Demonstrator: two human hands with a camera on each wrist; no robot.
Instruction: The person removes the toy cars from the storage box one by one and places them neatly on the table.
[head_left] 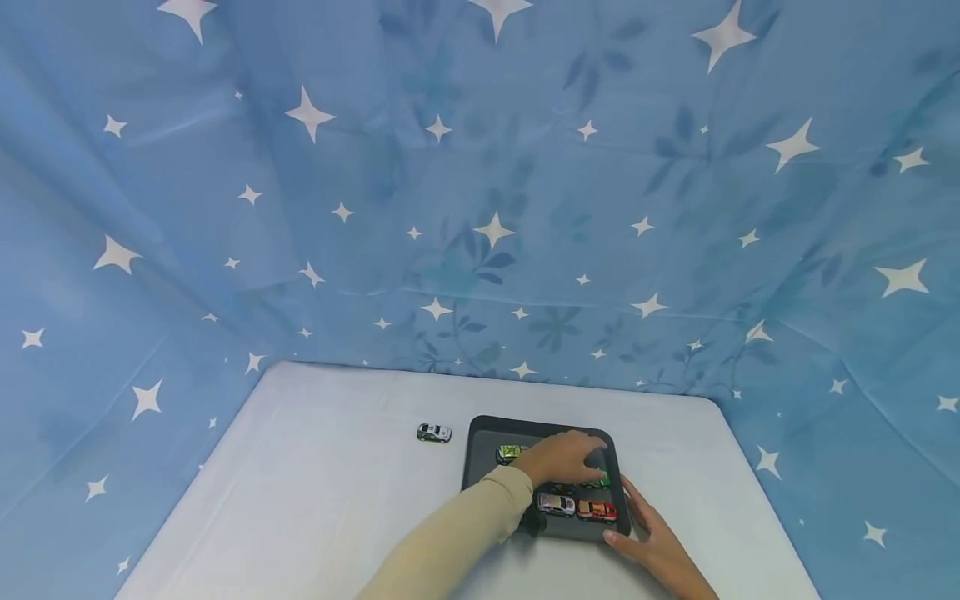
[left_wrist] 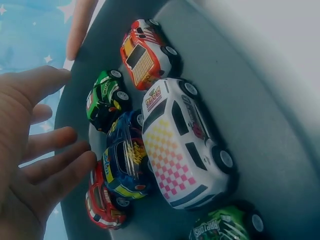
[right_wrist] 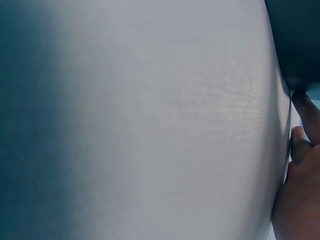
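Note:
A dark grey tray (head_left: 480, 457) holds several toy cars, among them a white checkered car (head_left: 557, 504), an orange-red car (head_left: 597, 510) and a yellow-green car (head_left: 510, 452). Over the tray's right part reaches the left hand (head_left: 564, 457), its fingers spread and holding nothing. In the left wrist view that hand (left_wrist: 45, 140) is beside a green car (left_wrist: 106, 100), a dark blue car (left_wrist: 125, 155) and a red car (left_wrist: 104, 197). The right hand (head_left: 654, 542) touches the tray's right edge near the corner, fingers extended; the right wrist view shows part of it (right_wrist: 300, 185).
A white and dark toy car (head_left: 434, 432) stands on the white table (head_left: 330, 467), left of the tray. Behind the table hangs a blue cloth (head_left: 390, 275) with white stars, also along both sides.

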